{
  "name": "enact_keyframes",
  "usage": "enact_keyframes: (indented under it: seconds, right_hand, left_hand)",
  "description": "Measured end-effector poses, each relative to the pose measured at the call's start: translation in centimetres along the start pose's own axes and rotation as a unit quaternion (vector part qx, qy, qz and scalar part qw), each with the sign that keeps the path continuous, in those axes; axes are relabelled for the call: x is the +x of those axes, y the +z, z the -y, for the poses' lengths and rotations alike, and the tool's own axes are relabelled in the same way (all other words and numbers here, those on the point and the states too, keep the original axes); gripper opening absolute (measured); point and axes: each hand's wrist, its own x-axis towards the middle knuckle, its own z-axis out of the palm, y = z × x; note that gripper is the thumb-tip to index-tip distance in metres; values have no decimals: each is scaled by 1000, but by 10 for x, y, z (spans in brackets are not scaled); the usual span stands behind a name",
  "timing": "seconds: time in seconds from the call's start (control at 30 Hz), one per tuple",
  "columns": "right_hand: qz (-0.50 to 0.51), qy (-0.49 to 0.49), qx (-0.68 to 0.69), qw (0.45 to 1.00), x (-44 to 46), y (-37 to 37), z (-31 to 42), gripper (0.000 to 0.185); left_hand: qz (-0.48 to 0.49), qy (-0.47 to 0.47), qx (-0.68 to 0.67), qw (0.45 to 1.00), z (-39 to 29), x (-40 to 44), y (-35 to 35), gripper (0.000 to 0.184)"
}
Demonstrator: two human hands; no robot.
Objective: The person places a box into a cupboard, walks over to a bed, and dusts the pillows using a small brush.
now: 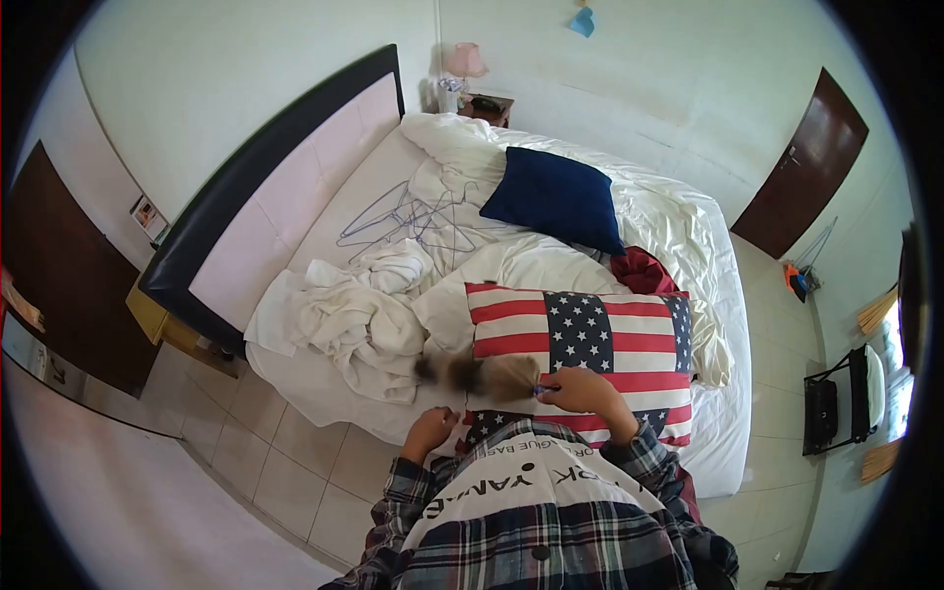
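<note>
My right hand (583, 392) is closed round the blue handle of a brown, fluffy feather duster (501, 379). The duster points left across the near left side of the stars-and-stripes cushion (644, 341), and its dark tip is smeared by motion. My left hand (431, 430) is curled into a loose fist at the bed's near edge, with nothing visible in it. Just beyond that hand, crumpled cream cloths (356, 320) lie in a heap on the white sheet (305, 388).
Blue wire hangers (408, 221) lie tangled near the black-edged headboard (275, 202). A navy cushion (556, 200) and a dark red cloth (644, 270) rest on rumpled bedding. A pink lamp (466, 61) stands in the far corner. Tiled floor (295, 477) borders the bed.
</note>
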Motion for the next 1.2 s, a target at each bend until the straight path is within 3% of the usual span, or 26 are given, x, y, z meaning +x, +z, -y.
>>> enact_keyframes:
  seconds: [0.07,0.1,0.23,0.33,0.43,0.53,0.63,0.73,0.83,0.93,0.97,1.07,1.13,1.2]
  right_hand:
    - [113,14,54,992,-8,-22,11,31]
    - [55,40,75,995,-10,-22,9,31]
    - [-162,150,131,966,-20,-23,-19,32]
    - [-247,210,112,939,-29,-31,-47,30]
    - [-355,259,-1,898,-43,-31,-49,28]
    - [-382,268,5,884,-58,-38,-29,26]
    - [-305,181,72,932,-87,-51,14,27]
    - [-207,49,93,973,-89,-33,13,27]
    - [-188,86,31,978,-84,-18,-1,30]
    - [-315,188,29,930,-76,-9,0,32]
    - [-371,192,27,908,-72,-5,3,31]
    - [-378,202,18,903,-75,-15,16,31]
    - [-319,141,23,937,-88,-31,19,25]
    - [-239,41,37,969,-95,-40,18,23]
  left_hand:
    - [-61,-14,-2,998,10,-2,1,29]
    - [-52,-60,-18,997,3,-5,-6,27]
    - [-98,-16,-119,988,5,-12,-8,29]
    - [-90,10,-116,989,12,-11,1,29]
    - [-54,25,-98,993,9,-6,3,30]
    - [-60,46,-90,993,-6,6,-3,31]
    - [-91,72,-121,986,-24,19,-7,30]
    - [-80,86,-115,986,-37,37,-9,32]
    - [-39,53,-77,995,-43,44,-8,36]
    - [-77,101,-97,987,-44,44,0,43]
    - [-55,69,-104,991,-43,43,0,46]
    - [-7,-17,-127,992,-33,36,-4,52]
    - [-6,-60,-145,988,14,48,25,56]
    - [152,-209,-169,951,-4,37,4,59]
